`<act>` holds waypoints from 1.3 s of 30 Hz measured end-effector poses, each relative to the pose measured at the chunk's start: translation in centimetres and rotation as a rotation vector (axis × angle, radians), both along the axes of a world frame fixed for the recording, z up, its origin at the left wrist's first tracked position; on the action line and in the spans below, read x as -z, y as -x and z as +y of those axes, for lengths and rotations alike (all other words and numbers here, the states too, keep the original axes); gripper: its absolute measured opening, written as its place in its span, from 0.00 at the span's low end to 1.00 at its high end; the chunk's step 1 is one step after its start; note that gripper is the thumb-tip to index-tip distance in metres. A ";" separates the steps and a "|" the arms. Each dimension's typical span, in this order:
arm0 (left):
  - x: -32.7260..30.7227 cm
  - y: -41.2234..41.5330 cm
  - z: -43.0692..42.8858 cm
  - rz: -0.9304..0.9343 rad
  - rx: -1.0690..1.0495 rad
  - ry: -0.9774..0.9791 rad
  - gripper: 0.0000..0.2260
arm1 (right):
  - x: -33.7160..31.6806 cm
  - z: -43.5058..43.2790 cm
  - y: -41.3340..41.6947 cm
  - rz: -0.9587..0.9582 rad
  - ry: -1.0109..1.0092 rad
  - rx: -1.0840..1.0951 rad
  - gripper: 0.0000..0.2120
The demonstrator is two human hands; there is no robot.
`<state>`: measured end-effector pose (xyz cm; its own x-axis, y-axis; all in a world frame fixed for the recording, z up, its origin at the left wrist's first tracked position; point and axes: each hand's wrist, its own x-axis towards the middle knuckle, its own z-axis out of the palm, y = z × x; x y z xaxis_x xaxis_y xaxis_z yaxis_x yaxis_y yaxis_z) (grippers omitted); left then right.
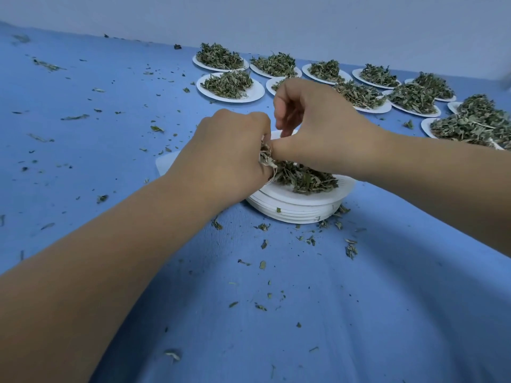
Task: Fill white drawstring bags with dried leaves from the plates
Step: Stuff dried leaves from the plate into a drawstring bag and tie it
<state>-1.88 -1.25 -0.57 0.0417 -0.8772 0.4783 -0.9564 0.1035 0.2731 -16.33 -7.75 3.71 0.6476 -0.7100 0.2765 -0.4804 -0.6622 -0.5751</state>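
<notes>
A stack of white paper plates [298, 210] sits in the middle of the blue table, with a pile of dried leaves [307, 176] on the top plate. My left hand [226, 158] is curled over the plate's left rim and grips a clump of leaves with a thin pale string hanging at its fingers. My right hand [318, 125] hovers just above and against it, fingers curled and thumb pressed into that clump. A white bag [166, 163] shows only as a pale edge behind my left hand. Whether either hand holds the bag is hidden.
Several white plates heaped with dried leaves [229, 85] stand in rows along the back right, the nearest heap at the right edge [475, 121]. Loose leaf crumbs [307, 240] are scattered over the blue tablecloth [359, 299]. A pale wall runs behind.
</notes>
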 end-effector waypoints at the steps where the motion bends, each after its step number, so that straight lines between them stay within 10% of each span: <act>1: -0.1 0.1 0.0 -0.022 0.012 0.004 0.14 | -0.1 -0.2 0.1 0.013 -0.034 -0.025 0.14; 12: -1.7 1.2 0.7 -0.098 0.181 0.137 0.09 | -1.5 -1.3 0.4 -0.028 -0.589 -0.445 0.29; 21: -2.0 0.2 0.6 -0.095 0.317 0.301 0.13 | -1.0 -1.5 -0.1 -0.157 -0.558 -0.343 0.28; 26: -1.8 -0.8 1.1 0.255 0.246 0.195 0.25 | -2.4 -2.7 0.6 -0.133 -0.425 -0.151 0.17; 31: -1.7 -1.0 0.8 0.596 -0.056 0.138 0.09 | -2.0 -1.9 0.3 -0.063 -0.164 -0.027 0.04; 39: -1.6 -0.7 0.6 0.852 0.017 0.053 0.04 | -1.8 -0.9 -0.5 -0.073 -0.091 0.111 0.04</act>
<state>-1.23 -0.64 1.03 0.3923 -0.8586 0.3299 -0.4249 0.1489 0.8929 -15.80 -8.62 5.46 0.5444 -0.8003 0.2514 -0.5028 -0.5512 -0.6659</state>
